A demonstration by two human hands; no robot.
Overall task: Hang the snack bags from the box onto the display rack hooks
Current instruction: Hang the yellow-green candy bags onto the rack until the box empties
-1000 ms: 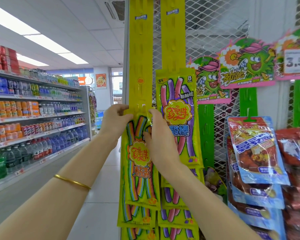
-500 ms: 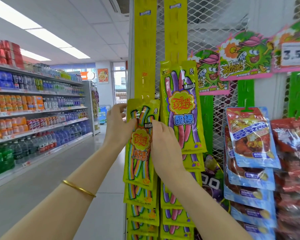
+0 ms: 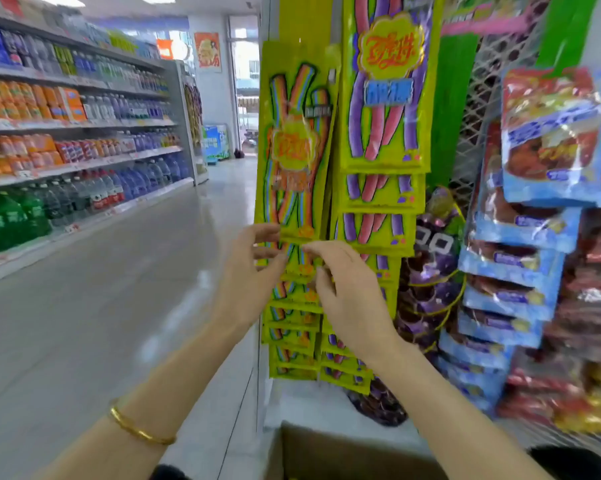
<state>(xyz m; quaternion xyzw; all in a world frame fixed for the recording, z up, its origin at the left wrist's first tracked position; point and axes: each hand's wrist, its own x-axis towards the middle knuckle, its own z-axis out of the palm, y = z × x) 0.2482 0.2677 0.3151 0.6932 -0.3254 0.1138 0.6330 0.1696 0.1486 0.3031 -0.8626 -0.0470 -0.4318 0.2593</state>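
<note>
1. Presently, head view, task item: rainbow snack bag [image 3: 293,150], yellow pack, hangs topmost on the yellow rack strip [image 3: 302,15], 12 o'clock from both hands. Same-type bags overlap beneath it.
2. Left hand [image 3: 254,271]: fingers relaxed, tips on the bag's btm edge, nothing clasped. Prob. steadying it so it hangs flat.
3. Right hand [image 3: 347,296]: index reaches to the stack below, other fingers curled. Blurred, so can't tell if it pinches anything.
4. Box [image 3: 326,434]: cardboard, 6 o'clock, under the rack, prob. kept close for restocking. Contents hidden.
5. Purple-strip bags [image 3: 385,98]: neighbouring column, 1 o'clock.
6. Labels: flower-shaped logo w/ Chinese script on both bag types, too blurred to read.
7. Misc.: blue-red packs [image 3: 551,140] at 3 o'clock; drinks shelves [image 3: 84,133] at 9 o'clock.
</note>
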